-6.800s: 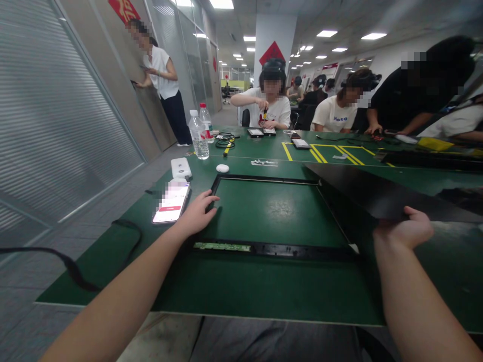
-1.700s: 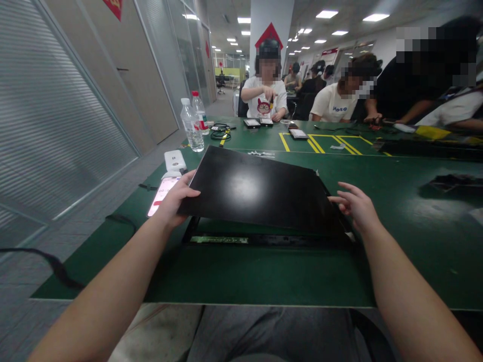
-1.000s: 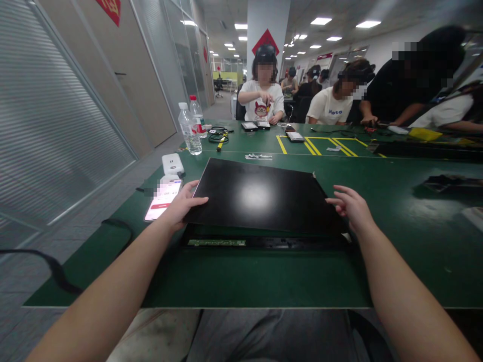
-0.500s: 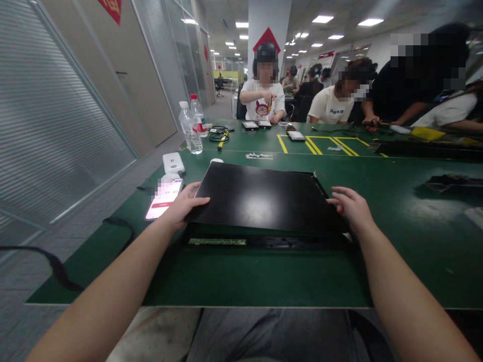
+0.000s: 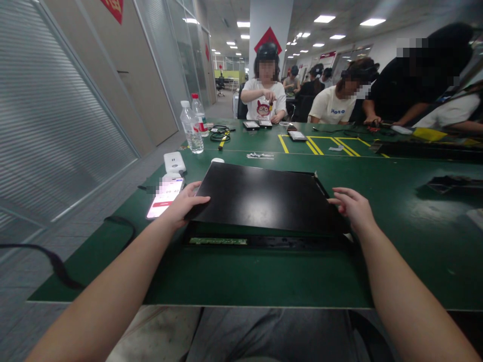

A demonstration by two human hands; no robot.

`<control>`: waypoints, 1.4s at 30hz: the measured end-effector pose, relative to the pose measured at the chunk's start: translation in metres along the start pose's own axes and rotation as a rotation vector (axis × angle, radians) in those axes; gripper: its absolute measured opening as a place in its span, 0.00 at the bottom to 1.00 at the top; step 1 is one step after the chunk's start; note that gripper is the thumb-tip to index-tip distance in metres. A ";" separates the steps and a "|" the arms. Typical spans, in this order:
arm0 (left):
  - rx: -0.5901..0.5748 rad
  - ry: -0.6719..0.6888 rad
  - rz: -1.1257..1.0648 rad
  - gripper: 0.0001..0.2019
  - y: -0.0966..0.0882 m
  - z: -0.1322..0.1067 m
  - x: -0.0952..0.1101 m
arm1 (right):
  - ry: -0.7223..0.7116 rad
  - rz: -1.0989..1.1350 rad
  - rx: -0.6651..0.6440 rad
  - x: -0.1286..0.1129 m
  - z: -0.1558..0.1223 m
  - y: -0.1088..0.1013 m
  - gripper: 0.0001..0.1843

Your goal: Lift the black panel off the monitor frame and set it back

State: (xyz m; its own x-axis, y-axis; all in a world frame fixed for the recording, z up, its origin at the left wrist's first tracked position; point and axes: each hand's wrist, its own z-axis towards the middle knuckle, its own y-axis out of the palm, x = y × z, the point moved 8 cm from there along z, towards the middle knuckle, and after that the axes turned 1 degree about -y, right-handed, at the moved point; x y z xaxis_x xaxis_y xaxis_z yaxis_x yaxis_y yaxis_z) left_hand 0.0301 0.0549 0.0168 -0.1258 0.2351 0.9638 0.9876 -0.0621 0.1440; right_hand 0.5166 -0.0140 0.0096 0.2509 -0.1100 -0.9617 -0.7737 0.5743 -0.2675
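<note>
A flat, glossy black screen panel (image 5: pixel 256 193) lies tilted over a black frame (image 5: pixel 298 242), its near edge raised above the frame's near side. A green circuit board strip (image 5: pixel 218 241) shows along that near side. My left hand (image 5: pixel 185 202) is closed on the panel's left edge, thumb on top and the other fingers partly hidden beyond the edge. At the opposite side, my right hand (image 5: pixel 350 206) has its fingers curled in at the frame's right edge, with a fingertip touching it. What lies beneath the panel is hidden.
A lit phone (image 5: pixel 165 197) and a white device (image 5: pixel 174 163) are by my left hand. Two bottles (image 5: pixel 192 128) and a coiled cable (image 5: pixel 221 133) stand farther back. Across the green table (image 5: pixel 264 281), a person (image 5: pixel 264 95) works near small drives (image 5: pixel 256 124); other people are at the right.
Both hands keep their places at the panel and frame. The whole view has shifted very slightly; nothing else has visibly moved.
</note>
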 end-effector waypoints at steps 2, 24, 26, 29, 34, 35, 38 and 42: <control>-0.003 0.004 0.001 0.32 0.000 0.000 0.000 | 0.003 0.000 -0.002 0.000 0.000 0.000 0.21; -0.018 -0.002 0.017 0.31 0.002 0.002 -0.005 | -0.059 -0.237 0.019 -0.005 -0.003 -0.002 0.24; -0.021 -0.005 0.027 0.31 0.003 0.002 -0.006 | -0.070 -0.272 0.020 -0.006 -0.003 -0.003 0.23; -0.028 -0.007 0.037 0.31 0.003 0.001 -0.006 | -0.070 -0.316 0.023 -0.007 -0.003 -0.004 0.22; -0.037 -0.003 0.037 0.31 0.003 0.003 -0.007 | -0.082 -0.338 0.030 -0.007 -0.003 -0.004 0.22; -0.037 -0.003 0.034 0.31 0.003 0.003 -0.007 | -0.080 -0.347 0.027 -0.007 -0.003 -0.003 0.23; -0.032 -0.003 0.027 0.30 0.004 0.003 -0.006 | -0.082 -0.380 0.022 -0.005 -0.002 -0.003 0.23; -0.036 0.001 0.023 0.30 0.004 0.003 -0.007 | -0.105 -0.413 0.024 -0.005 0.000 -0.004 0.23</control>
State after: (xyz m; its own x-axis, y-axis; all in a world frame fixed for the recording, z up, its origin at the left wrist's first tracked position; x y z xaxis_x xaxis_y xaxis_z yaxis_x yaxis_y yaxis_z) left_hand 0.0356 0.0561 0.0105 -0.1027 0.2326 0.9671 0.9862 -0.1028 0.1294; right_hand 0.5183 -0.0160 0.0151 0.5953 -0.2525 -0.7628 -0.5825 0.5183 -0.6261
